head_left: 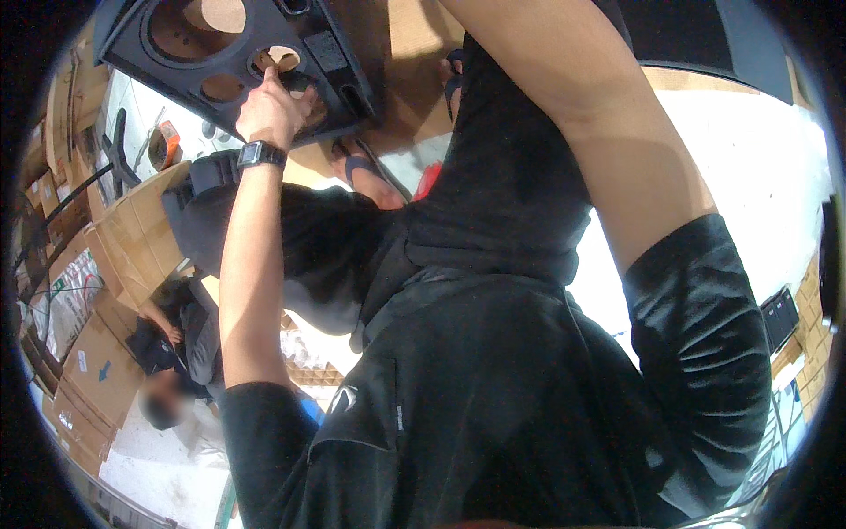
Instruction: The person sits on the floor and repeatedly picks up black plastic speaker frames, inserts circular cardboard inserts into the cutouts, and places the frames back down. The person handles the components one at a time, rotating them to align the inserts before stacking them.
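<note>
A black speaker cabinet [330, 62] with several round cut-outs of different sizes stands at the upper left, its top part cut off by the frame. My left hand [275, 113] rests against its holed face. The index finger stretches to the rim of a small hole, and the thumb is spread to the right over another opening; nothing shows in this hand. A dark watch sits on that wrist. My right forearm [564, 62] runs up past the top edge, so the right hand is out of the picture.
Brown cardboard [414, 44] lies under the cabinet. Cardboard boxes [92, 379] are stacked at the left, near another person [189, 344] sitting low. An orange tool-like object [165, 144] lies left of the cabinet. Another dark panel [687, 35] is at the upper right.
</note>
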`<state>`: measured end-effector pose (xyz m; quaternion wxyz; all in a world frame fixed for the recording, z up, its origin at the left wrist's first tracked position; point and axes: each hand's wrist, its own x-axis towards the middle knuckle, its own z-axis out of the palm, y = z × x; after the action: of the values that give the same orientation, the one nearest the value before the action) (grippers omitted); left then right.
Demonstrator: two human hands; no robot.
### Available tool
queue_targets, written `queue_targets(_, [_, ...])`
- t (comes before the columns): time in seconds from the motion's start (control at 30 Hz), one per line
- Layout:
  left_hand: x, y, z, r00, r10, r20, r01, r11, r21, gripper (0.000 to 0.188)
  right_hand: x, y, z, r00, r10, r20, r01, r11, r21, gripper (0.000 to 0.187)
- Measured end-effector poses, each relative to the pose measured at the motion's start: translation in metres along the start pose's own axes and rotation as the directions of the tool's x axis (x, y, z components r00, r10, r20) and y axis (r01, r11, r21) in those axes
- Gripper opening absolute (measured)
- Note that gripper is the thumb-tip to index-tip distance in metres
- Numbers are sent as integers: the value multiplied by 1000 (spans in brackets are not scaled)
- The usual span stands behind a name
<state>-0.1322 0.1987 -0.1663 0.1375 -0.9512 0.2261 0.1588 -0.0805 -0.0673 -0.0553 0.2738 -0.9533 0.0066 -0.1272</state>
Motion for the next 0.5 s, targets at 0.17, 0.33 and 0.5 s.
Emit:
queue_targets(0.17, [-7, 2, 4, 997, -18, -70, 14, 998, -55, 84, -2, 1, 0, 1000, 2, -5, -2, 1000, 26, 74])
queue_targets(0.33, [-5, -1, 3, 1000, -13, -16, 13, 1000, 19, 82, -3, -2, -1, 1000, 16, -1, -16, 999, 43, 73])
queue_targets(0.5, [2, -4, 0, 999, -10, -52, 11, 1000, 16, 81, -6, -4, -1, 999, 40, 24, -41, 998, 38, 72])
